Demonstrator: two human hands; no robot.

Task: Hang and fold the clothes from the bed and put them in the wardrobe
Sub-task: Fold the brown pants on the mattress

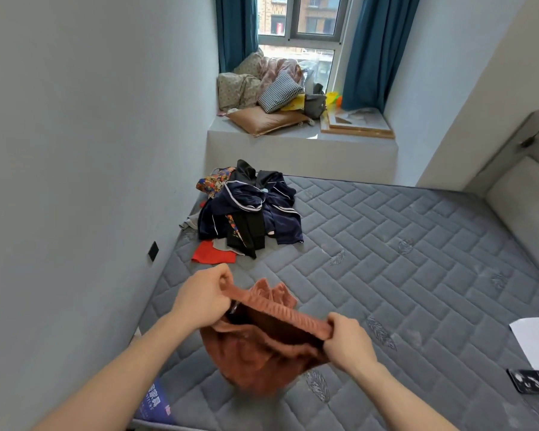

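I hold a rust-brown ribbed garment above the near left part of the grey quilted mattress. My left hand grips one end of its stretched waistband and my right hand grips the other end. The rest of the garment hangs bunched below the band. A pile of clothes lies farther back by the left wall: navy pieces with white piping, black items, a floral piece and a red cloth. No wardrobe is in view.
The left wall runs along the mattress and carries a black socket. A window ledge behind the bed holds pillows, bags and boards. A white paper and a dark card lie at the mattress's right edge. A padded headboard stands at right.
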